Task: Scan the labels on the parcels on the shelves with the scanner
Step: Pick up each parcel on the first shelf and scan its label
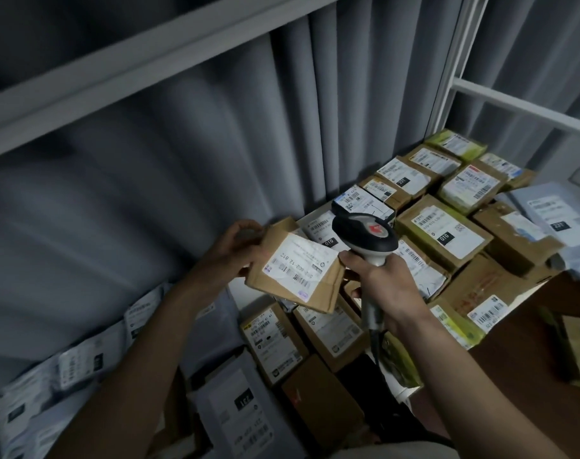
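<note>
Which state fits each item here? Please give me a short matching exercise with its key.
Column one:
1. scanner
2. cardboard parcel
3. curtain
4. boxes marked 010

Column two:
A. hangs behind the shelf
B. gripped by the right hand
C. lying label-up on the shelf
D. held up by the left hand

Pairs: 1-B, 2-D, 3-A, 4-C
</note>
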